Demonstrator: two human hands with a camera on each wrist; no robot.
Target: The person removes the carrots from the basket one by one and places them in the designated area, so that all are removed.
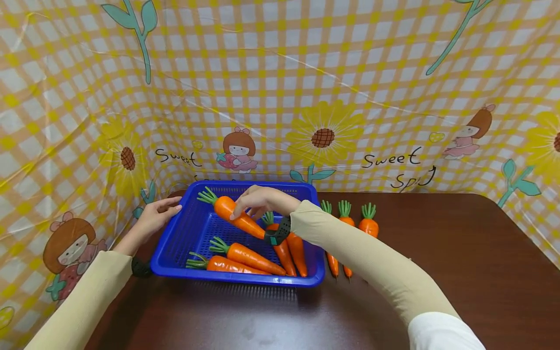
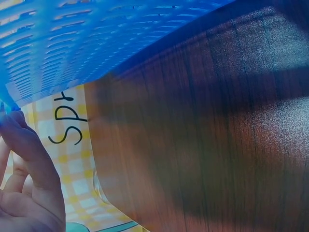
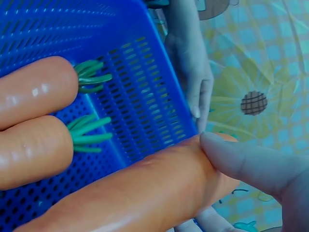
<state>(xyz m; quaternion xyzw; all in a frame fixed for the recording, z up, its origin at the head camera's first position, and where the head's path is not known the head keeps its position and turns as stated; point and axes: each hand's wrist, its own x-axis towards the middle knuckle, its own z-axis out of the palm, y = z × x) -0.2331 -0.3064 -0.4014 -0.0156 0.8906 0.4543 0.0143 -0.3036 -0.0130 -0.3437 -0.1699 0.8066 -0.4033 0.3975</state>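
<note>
A blue plastic basket [image 1: 236,278] stands on the table. My right hand [image 1: 264,199] grips an orange carrot [image 1: 225,209] with green leaf stubs, holding it tilted over the inside of the basket. The right wrist view shows the thumb pressed along that carrot [image 3: 140,193]. Two carrots [image 1: 253,258] lie near the basket's front wall, and two more [image 1: 297,250] lie at its right side, partly hidden by my right wrist. At the basket's left rim, my left hand [image 1: 155,219] touches the edge with fairly straight fingers; the left wrist view shows it beside the slotted wall.
Right of the basket, three carrots [image 1: 369,226] lie on the dark brown wooden table [image 1: 459,253], partly covered by my right sleeve. A checked cloth [image 1: 271,87] with sunflowers and cartoon figures hangs behind the table and along its sides.
</note>
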